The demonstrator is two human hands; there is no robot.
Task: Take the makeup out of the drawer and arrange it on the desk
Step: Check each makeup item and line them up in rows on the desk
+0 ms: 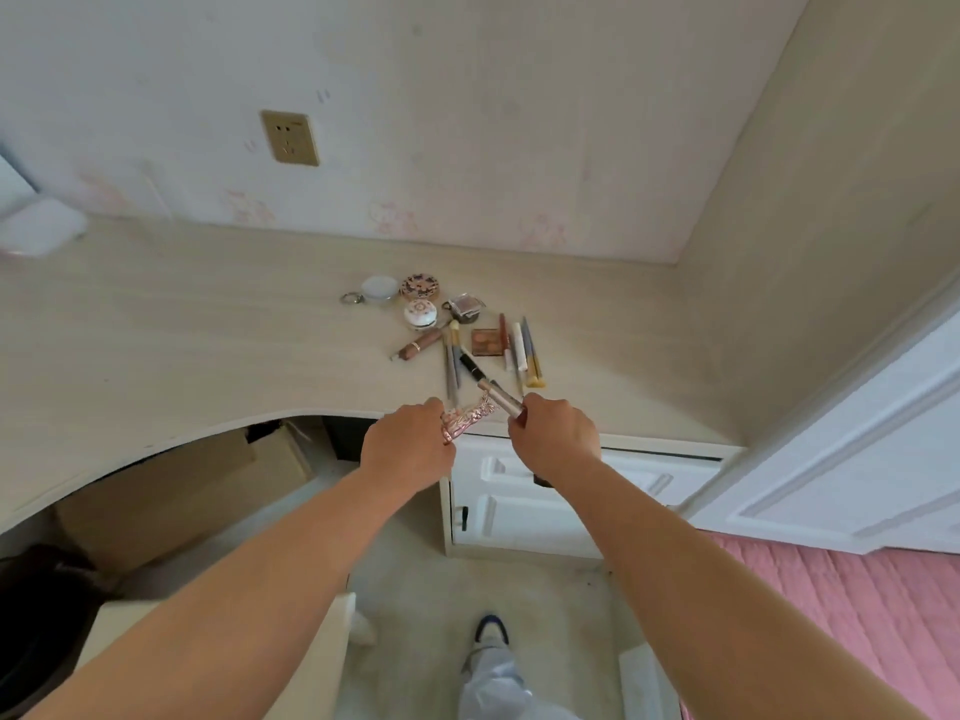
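Just at the front edge of the surface (208, 324), a pink embossed tube (467, 420) is gripped at its near end by the left hand (410, 444), fingers closed around it, its long axis pointing up and right. A silver-capped tube (501, 397) is clasped by the right hand (553, 439), pointing up and left. Beyond, compacts (420, 287) and brushes (530, 356) are laid out.

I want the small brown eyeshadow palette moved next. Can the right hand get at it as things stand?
Probably not yet: the right hand is closed on a silver tube. The path over the desk to the eyeshadow palette looks open, with brushes lying close beside it.
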